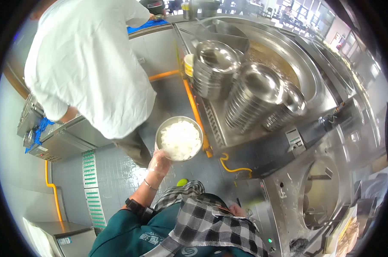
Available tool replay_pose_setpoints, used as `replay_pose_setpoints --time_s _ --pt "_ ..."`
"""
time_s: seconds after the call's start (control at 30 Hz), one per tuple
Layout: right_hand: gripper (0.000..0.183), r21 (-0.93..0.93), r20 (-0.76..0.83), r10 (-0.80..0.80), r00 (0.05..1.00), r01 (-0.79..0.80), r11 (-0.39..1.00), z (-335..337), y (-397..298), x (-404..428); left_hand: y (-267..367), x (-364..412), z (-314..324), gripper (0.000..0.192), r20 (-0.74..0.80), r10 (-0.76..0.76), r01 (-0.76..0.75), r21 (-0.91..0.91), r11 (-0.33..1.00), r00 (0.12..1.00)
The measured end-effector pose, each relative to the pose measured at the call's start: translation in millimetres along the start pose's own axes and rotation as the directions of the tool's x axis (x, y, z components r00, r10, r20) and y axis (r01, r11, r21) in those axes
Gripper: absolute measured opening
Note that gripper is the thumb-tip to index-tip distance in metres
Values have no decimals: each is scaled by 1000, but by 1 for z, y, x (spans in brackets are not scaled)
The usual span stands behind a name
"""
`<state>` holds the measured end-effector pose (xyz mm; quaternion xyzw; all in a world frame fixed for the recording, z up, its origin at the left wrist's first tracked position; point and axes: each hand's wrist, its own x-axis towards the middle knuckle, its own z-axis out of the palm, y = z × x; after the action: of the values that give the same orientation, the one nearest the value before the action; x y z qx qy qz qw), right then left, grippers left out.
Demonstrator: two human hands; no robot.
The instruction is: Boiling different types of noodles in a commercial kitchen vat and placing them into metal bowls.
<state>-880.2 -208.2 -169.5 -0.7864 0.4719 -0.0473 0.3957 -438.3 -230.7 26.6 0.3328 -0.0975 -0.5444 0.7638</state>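
Note:
My left hand (160, 161), in a thin clear glove, grips the lower left rim of a round steel bowl (158, 135). White pieces of food (180, 139) fill the bowl; glare hides their exact kind. The bowl is held in the air over the grey floor, left of the steel counter's orange pipe (194, 104). Low by my checked apron (197, 218) is my right hand (237, 210), blurred and partly covered, so its fingers cannot be made out. To its right stands a steel cooker (287, 192) with a round well of cloudy liquid (324, 192).
A co-worker in a white top (91, 70) stands close ahead on the left. Tall stacks of steel bowls (255, 96) stand beside a large wok (304, 61) of brown liquid. A yellow hose (234, 168) and floor drain grates (90, 170) lie at floor level.

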Motion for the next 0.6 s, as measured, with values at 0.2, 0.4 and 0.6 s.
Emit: replay_pose_setpoints --time_s 0.2,0.4,0.6 --pt "36 -308 350 129 928 -16 951 -22 -136 54 88 63 -29 73 -22 194 -192 75 979 981" --pt "35 -261 389 115 914 -11 965 -26 -161 108 147 160 -93 76 -160 257 -267 -44 963 953" --pt "34 -246 373 135 918 -42 968 -37 -189 166 212 219 -105 71 -494 400 -436 47 899 772"
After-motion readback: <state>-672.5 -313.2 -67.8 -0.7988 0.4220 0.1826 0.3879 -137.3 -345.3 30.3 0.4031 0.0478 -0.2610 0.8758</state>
